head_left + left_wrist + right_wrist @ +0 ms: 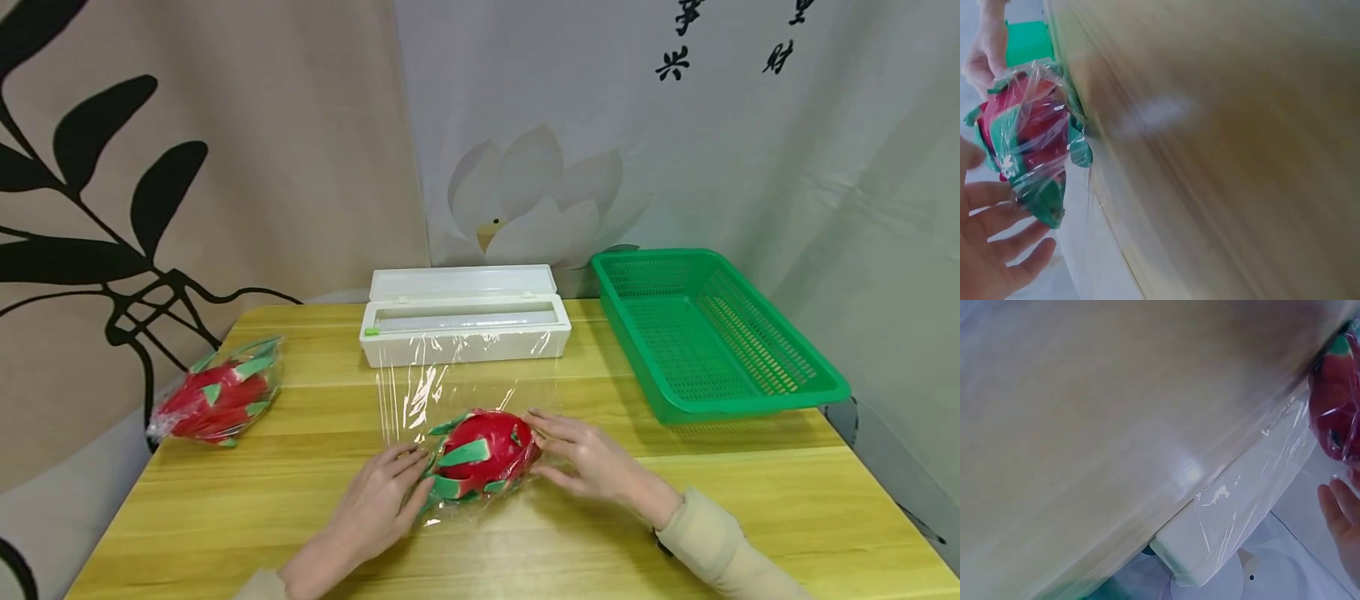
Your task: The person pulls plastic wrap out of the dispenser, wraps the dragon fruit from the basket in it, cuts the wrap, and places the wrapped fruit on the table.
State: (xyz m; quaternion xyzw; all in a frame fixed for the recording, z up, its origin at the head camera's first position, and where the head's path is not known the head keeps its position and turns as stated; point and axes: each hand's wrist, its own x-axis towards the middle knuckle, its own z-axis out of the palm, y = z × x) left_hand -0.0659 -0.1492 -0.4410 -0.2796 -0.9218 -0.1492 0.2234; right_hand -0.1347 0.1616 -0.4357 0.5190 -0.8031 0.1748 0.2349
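Note:
A red dragon fruit (489, 454) with green scales lies on the table between both hands, partly covered by clear cling film (427, 400). At its left end my left hand (381, 500) touches the green tip with loosely spread fingers, as the left wrist view also shows. My right hand (588, 454) is at the other end, fingers fairly straight against the film. From the fruit the film runs back as a sheet to a white cling film box (468, 343), whose lid stands up and whose roll shows inside. The right wrist view cuts off part of the fruit (1334, 403).
Another dragon fruit (217, 396), wrapped in clear film, lies at the table's left edge. A green plastic basket (750, 408) stands at the back right, reaching the table's right edge. Behind the wooden table (285, 492) hangs a printed curtain (315, 150).

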